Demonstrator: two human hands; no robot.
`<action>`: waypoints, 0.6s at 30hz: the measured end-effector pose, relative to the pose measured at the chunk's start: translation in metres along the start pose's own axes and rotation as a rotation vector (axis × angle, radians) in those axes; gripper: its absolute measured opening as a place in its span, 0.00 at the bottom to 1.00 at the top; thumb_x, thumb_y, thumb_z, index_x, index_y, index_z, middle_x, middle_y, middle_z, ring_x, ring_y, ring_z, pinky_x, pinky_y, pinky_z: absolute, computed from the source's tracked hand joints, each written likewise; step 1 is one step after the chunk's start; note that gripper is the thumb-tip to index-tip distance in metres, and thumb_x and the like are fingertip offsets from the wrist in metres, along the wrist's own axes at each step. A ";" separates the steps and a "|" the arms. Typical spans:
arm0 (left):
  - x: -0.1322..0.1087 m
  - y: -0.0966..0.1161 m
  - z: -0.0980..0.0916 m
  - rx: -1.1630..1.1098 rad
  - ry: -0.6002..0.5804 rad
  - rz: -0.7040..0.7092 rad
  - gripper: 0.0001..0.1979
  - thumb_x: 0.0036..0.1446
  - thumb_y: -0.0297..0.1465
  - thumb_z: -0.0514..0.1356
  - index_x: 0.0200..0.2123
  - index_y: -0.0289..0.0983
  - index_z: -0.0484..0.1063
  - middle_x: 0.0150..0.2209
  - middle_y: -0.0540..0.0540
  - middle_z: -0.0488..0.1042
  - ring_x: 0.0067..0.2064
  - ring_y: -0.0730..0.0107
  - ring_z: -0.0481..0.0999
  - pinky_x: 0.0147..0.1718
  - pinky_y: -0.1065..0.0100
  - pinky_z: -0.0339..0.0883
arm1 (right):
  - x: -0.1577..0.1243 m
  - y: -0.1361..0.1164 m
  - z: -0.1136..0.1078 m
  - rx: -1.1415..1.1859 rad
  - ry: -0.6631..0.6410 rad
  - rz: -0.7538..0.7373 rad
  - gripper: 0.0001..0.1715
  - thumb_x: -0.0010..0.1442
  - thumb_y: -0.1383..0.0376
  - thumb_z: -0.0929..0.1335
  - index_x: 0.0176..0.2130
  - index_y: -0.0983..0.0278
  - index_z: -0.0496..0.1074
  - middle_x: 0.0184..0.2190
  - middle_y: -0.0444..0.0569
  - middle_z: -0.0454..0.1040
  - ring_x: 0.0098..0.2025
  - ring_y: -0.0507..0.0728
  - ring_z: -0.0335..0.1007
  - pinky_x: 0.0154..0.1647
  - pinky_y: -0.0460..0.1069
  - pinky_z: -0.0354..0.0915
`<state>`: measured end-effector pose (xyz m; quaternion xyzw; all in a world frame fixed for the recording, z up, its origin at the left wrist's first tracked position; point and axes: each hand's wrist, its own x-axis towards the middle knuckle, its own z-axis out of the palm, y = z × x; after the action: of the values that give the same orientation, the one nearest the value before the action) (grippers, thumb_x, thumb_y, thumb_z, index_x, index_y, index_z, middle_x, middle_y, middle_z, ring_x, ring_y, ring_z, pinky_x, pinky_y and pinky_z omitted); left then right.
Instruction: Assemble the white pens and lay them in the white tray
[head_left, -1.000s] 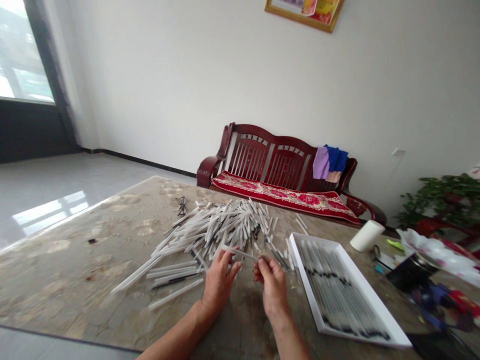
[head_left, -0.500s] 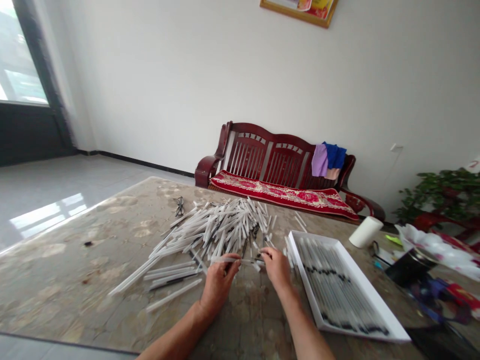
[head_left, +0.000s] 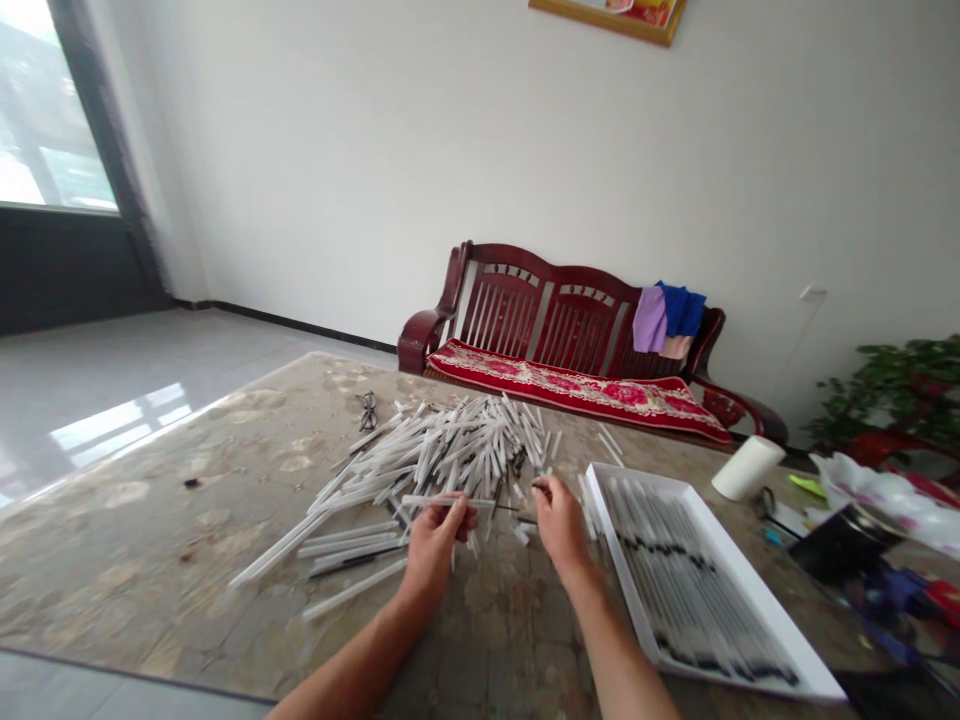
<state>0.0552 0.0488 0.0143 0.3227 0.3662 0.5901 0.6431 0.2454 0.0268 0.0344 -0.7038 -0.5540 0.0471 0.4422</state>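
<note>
My left hand (head_left: 435,540) is closed, pinching a slim translucent white tube (head_left: 427,501) between thumb and fingers, level above the table. To its right, my right hand (head_left: 559,520) is pinched too. Something small and dark shows at its fingertips, too small to name. Just beyond both hands lies a heaped pile of similar white tubes (head_left: 450,440), some with dark parts among them. Several loose tubes (head_left: 352,545) lie left of my left hand. Right of my right hand stands a shallow white box (head_left: 622,590) holding rows of clear sticks with black parts (head_left: 675,560).
A patterned cover lies over the table (head_left: 247,480). Black glasses (head_left: 367,410) rest behind the pile. On the right are a white paper roll (head_left: 748,467), a black cup (head_left: 847,540) and plastic bags (head_left: 877,490). A wooden bench (head_left: 555,310) stands behind.
My hands have moved apart; the tube stays in my left hand, now tilted differently and clear of my right fingers. The whole view has shifted slightly.
</note>
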 end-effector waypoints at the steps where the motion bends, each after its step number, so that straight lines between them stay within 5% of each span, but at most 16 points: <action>1: 0.002 0.003 -0.001 -0.082 0.036 -0.042 0.21 0.38 0.43 0.74 0.30 0.34 0.76 0.22 0.49 0.77 0.23 0.74 0.74 0.20 0.76 0.63 | 0.001 -0.003 -0.005 0.133 0.047 0.035 0.10 0.58 0.63 0.65 0.36 0.62 0.74 0.35 0.51 0.78 0.37 0.58 0.73 0.39 0.50 0.66; 4: 0.005 0.009 -0.003 -0.301 0.085 -0.168 0.17 0.38 0.35 0.75 0.28 0.33 0.75 0.23 0.50 0.77 0.22 0.78 0.73 0.19 0.80 0.65 | -0.002 -0.016 -0.016 0.464 0.114 0.148 0.15 0.55 0.56 0.68 0.39 0.63 0.74 0.32 0.49 0.77 0.32 0.57 0.72 0.28 0.48 0.66; 7: 0.005 0.011 -0.002 -0.414 0.069 -0.243 0.11 0.44 0.28 0.73 0.29 0.32 0.74 0.23 0.49 0.77 0.20 0.80 0.73 0.18 0.81 0.67 | -0.011 -0.030 -0.020 0.632 0.032 0.222 0.18 0.52 0.54 0.71 0.39 0.63 0.74 0.28 0.46 0.75 0.28 0.55 0.70 0.24 0.46 0.64; 18: 0.003 0.013 0.002 -0.521 0.036 -0.348 0.05 0.57 0.23 0.65 0.30 0.32 0.72 0.24 0.48 0.78 0.19 0.81 0.74 0.16 0.82 0.69 | -0.024 -0.067 -0.017 0.853 0.070 0.214 0.16 0.52 0.55 0.74 0.36 0.63 0.74 0.27 0.43 0.74 0.27 0.50 0.68 0.25 0.43 0.64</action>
<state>0.0499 0.0535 0.0261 0.0689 0.2637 0.5509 0.7888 0.1962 -0.0035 0.0799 -0.5126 -0.3937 0.2933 0.7044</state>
